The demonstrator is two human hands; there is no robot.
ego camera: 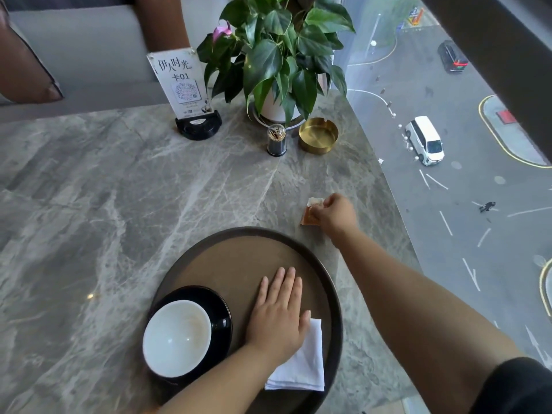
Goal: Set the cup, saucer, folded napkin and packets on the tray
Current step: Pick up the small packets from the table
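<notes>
Presently, the fingers of the right hand are closed in a pinch on the packets, a white one and an orange-brown one, which are located on the grey marble worktop just beyond the far right rim of the tray; whether the packets are lifted or resting on the surface cannot be determined. The left hand is laid flat, palm down, with its fingers extended and held together, gripping nothing; its heel is pressed on the folded napkin, which is positioned on the near right part of the round brown tray. The white cup is seated on the black saucer at the near left of the tray, just beside the left hand. At the far edge of the worktop, a brass ashtray, a toothpick holder, a potted plant and a sign stand are arranged.
</notes>
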